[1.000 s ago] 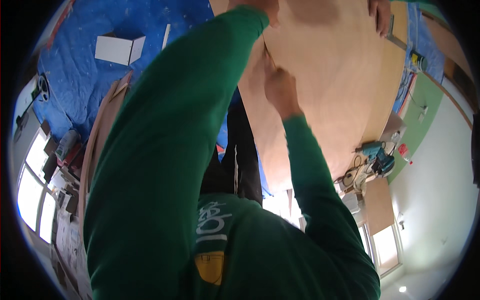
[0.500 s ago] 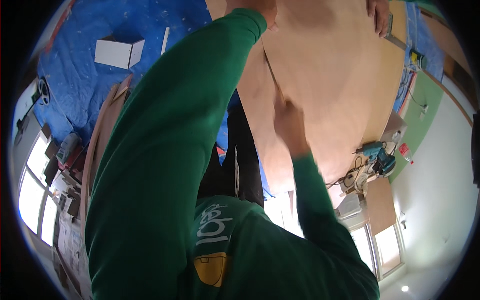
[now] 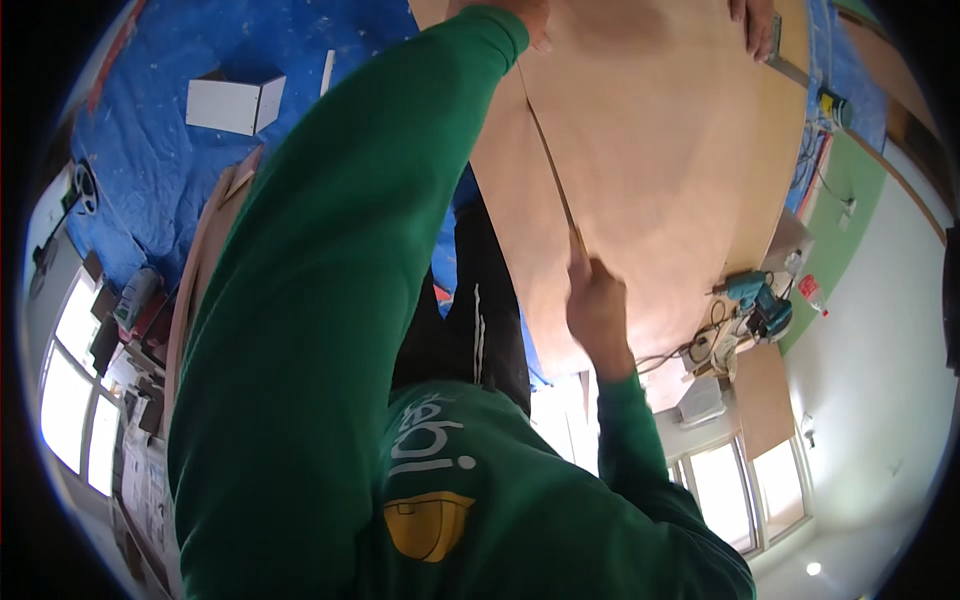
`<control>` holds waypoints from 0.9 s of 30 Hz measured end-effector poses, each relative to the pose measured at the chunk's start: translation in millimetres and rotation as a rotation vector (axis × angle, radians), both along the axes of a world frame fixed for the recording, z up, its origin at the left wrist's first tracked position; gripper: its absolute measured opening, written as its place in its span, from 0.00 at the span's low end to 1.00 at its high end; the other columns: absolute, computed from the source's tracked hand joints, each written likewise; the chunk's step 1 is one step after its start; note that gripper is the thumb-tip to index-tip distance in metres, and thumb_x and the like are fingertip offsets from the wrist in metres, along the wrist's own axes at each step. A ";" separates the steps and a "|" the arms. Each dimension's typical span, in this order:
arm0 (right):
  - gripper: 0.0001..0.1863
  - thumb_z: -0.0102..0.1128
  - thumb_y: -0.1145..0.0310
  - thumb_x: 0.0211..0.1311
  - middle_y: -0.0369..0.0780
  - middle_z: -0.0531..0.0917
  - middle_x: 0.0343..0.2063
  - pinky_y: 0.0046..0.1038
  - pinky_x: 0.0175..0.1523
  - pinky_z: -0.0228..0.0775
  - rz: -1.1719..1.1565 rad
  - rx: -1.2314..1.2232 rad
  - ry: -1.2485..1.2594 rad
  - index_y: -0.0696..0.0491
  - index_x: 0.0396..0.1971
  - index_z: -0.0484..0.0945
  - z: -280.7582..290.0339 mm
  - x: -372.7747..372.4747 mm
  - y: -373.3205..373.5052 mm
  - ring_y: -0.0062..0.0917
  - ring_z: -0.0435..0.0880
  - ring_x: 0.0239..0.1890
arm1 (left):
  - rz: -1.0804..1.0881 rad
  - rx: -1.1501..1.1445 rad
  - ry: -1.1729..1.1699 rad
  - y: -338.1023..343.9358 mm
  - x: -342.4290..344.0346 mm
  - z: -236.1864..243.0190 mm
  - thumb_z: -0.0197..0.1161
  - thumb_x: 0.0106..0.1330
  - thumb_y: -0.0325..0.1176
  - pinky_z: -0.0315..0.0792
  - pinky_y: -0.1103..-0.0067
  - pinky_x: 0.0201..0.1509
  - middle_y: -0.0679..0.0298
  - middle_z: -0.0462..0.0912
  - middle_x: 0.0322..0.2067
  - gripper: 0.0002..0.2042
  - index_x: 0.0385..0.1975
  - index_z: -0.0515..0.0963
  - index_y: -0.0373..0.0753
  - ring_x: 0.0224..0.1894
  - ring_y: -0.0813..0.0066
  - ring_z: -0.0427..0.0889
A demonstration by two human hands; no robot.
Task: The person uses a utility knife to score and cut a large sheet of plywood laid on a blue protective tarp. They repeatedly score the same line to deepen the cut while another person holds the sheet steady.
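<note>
Drawn closer to the body than a half-second earlier, the right hand (image 3: 598, 300) grips a thin saw (image 3: 549, 155), fingers curled tight; its long axis runs ahead and slightly left of them across the plywood sheet (image 3: 660, 150), toward the farther left hand (image 3: 533, 17), whose finger spread cannot be told.

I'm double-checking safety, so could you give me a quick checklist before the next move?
1. Right hand closed around the blade's handle end: ok.
2. Left hand clear of the long thin blade: cannot tell; the blade's far end is unclear.
3. Other person's hand away from the blade: ok, well right.
4. Teal power tools apart from the blade: ok.
5. Wooden sheet supported underneath: cannot tell.
</note>
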State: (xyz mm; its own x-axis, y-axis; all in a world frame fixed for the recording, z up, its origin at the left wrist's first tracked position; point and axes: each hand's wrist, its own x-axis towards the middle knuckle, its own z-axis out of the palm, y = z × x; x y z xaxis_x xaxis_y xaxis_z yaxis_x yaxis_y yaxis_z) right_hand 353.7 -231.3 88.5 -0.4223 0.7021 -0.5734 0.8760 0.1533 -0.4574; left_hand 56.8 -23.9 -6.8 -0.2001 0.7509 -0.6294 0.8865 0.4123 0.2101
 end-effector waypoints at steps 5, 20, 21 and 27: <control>0.22 0.46 0.57 0.77 0.61 0.83 0.31 0.53 0.41 0.77 -0.088 0.006 -0.049 0.61 0.39 0.80 -130.9 -81.6 82.8 0.60 0.84 0.36 | -0.038 0.026 -0.046 11.6 16.2 14.2 0.83 0.50 0.48 0.44 0.38 0.77 0.54 0.25 0.81 0.66 0.81 0.35 0.46 0.82 0.43 0.28; 0.19 0.46 0.59 0.79 0.54 0.83 0.26 0.52 0.31 0.76 -0.143 0.009 -0.032 0.60 0.48 0.79 -123.1 -65.8 68.0 0.51 0.85 0.27 | -0.045 0.129 -0.028 3.5 15.5 0.4 0.83 0.50 0.47 0.45 0.36 0.76 0.53 0.28 0.81 0.66 0.81 0.36 0.45 0.82 0.45 0.29; 0.20 0.44 0.59 0.79 0.55 0.83 0.27 0.52 0.34 0.76 -0.156 -0.015 -0.069 0.59 0.51 0.78 -127.7 -80.7 81.5 0.54 0.84 0.29 | -0.052 0.115 -0.016 4.1 12.9 0.5 0.83 0.50 0.47 0.46 0.36 0.76 0.53 0.28 0.81 0.66 0.81 0.37 0.45 0.82 0.45 0.30; 0.17 0.50 0.69 0.71 0.51 0.81 0.27 0.48 0.29 0.75 0.214 0.104 -0.060 0.55 0.56 0.76 -60.7 -20.9 25.6 0.49 0.82 0.25 | -0.020 0.211 0.069 -6.4 2.2 -12.4 0.82 0.51 0.46 0.47 0.37 0.75 0.53 0.31 0.81 0.63 0.81 0.38 0.45 0.82 0.45 0.31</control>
State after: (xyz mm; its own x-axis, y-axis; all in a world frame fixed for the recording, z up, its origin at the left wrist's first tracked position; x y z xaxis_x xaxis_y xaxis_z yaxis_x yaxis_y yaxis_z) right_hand 332.7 -205.7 27.8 -0.5351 0.6567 -0.5314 0.8436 0.3821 -0.3773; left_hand 59.0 -30.3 -19.2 -0.2211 0.8688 -0.4432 0.9091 0.3481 0.2290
